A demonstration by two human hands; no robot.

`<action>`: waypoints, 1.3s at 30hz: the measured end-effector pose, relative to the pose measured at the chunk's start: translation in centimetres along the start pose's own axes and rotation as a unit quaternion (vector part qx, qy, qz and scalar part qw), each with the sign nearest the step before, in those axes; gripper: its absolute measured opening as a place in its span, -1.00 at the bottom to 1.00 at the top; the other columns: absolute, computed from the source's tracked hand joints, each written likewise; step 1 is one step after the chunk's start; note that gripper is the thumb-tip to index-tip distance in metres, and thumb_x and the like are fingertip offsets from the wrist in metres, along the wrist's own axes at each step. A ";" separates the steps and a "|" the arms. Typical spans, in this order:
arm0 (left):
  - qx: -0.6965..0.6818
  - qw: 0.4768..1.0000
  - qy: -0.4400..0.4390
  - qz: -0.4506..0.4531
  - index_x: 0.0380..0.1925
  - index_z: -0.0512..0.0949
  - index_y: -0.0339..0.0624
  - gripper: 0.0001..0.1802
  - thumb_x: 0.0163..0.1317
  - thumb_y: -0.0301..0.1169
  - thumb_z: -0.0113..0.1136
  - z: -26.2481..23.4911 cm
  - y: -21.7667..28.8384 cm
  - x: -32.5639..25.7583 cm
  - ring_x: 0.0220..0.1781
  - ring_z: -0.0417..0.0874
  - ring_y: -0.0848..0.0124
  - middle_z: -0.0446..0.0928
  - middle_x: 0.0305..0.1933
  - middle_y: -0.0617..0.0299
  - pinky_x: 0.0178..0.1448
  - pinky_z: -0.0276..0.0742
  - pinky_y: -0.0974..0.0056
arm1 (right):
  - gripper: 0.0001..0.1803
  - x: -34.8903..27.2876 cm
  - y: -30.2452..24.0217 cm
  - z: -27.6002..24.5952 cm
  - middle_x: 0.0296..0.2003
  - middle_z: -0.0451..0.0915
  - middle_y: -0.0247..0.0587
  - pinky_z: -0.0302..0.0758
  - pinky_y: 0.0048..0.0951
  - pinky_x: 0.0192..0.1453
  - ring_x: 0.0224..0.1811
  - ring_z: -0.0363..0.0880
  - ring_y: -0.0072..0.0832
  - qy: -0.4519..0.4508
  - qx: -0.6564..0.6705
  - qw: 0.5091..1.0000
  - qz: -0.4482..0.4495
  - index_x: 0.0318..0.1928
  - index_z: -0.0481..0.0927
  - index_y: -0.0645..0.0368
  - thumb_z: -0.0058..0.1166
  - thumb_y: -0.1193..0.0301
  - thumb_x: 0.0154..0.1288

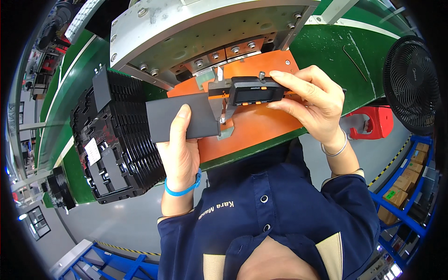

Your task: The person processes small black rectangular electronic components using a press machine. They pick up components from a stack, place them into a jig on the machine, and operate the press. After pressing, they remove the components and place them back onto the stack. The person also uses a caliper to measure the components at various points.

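My left hand [179, 144] grips a flat dark grey rectangular plate [163, 116], thumb on top and fingers hidden beneath. A digital caliper [255, 95] with a black display body is in my right hand [317, 100], pinched by its right end between thumb and fingers. The caliper's metal jaws [219, 105] are at the right edge of the plate; whether both touch it I cannot tell. Both things are above an orange board [261, 126] at the foot of a metal press-like fixture [186, 46].
Left stands a stack of black slotted trays [126, 135] holding dark parts. A black fan [410, 84] and a red stool [373, 122] are at the right. An L-shaped hex key [355, 63] lies on the green table [322, 46]. Blue shelving holds cardboard boxes [396, 196].
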State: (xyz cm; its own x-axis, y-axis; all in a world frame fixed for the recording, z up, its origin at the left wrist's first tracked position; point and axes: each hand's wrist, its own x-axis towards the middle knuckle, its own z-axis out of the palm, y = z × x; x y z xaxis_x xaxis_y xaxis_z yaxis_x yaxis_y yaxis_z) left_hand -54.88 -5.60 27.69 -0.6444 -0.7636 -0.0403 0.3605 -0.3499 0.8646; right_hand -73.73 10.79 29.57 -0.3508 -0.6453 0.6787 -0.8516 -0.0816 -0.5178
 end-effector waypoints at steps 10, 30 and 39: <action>0.020 1.000 -0.002 -0.016 -0.02 0.43 -0.45 -0.68 0.38 -0.37 0.09 0.6 0.4 -0.2 -0.25 0.74 0.16 0.59 -0.16 -0.04 -0.16 0.78 0.10 | -0.45 0.3 0.3 0.0 -0.48 0.52 -0.33 0.43 -0.55 -0.46 -0.51 0.49 -0.56 0.010 -0.014 1.000 0.016 0.03 0.72 0.04 0.48 0.40 -0.10; -0.101 0.991 0.011 -0.086 -0.05 0.45 -0.44 -0.74 0.39 -0.43 0.05 0.4 0.6 -0.5 -0.20 0.71 0.20 0.60 -0.12 -0.04 -0.07 0.72 0.08 | -0.42 0.7 -0.1 -0.5 -0.41 0.54 -0.28 0.42 -0.50 -0.43 -0.47 0.46 -0.54 0.008 -0.029 0.999 0.035 0.02 0.72 0.12 0.50 0.46 -0.16; 0.639 0.612 0.085 0.458 -0.18 0.61 -0.48 -0.83 0.22 -0.67 0.23 -8.6 13.5 -2.5 -0.23 0.67 0.32 0.68 -0.25 0.01 -0.06 0.58 0.28 | -0.49 -6.8 5.3 -11.9 -0.17 0.45 -0.39 0.23 -0.73 -0.22 -0.27 0.33 -0.73 -0.009 -0.053 0.954 0.294 0.20 0.52 0.36 0.14 0.68 0.19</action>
State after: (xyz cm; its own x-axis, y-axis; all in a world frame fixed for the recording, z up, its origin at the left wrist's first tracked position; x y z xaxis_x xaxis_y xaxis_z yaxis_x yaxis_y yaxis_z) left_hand -42.58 -13.09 35.20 -0.4483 -0.4048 0.7970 -0.3738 0.8948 0.2442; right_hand -80.50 23.81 28.42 -0.7739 -0.5694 0.2773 -0.5451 0.3759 -0.7494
